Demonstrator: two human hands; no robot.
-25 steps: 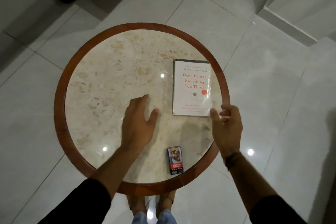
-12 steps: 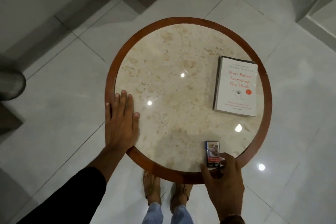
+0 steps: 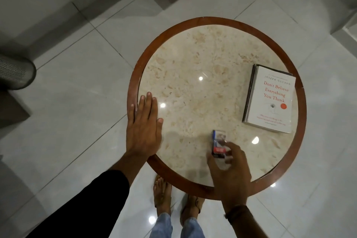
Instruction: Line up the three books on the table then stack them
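Note:
A white book [image 3: 271, 100] with red title lettering lies face up at the right side of the round marble table [image 3: 195, 91]; dark edges of more books show beneath it, so it tops a stack. My left hand [image 3: 144, 127] rests flat on the table's left wooden rim, fingers together and holding nothing. My right hand [image 3: 229, 164] is at the near edge, its fingers closed around a small blue and red packet [image 3: 218, 142] that is lifted and blurred.
The table has a brown wooden rim [image 3: 301, 121] and stands on glossy white floor tiles. A grey perforated cylinder [image 3: 15, 72] stands at the far left. My feet [image 3: 162, 191] are below the table's near edge.
My right hand left the book, dropped to the near edge and took hold of the small packet. My left hand slid to the left rim and lies flat. The camera view shifted left.

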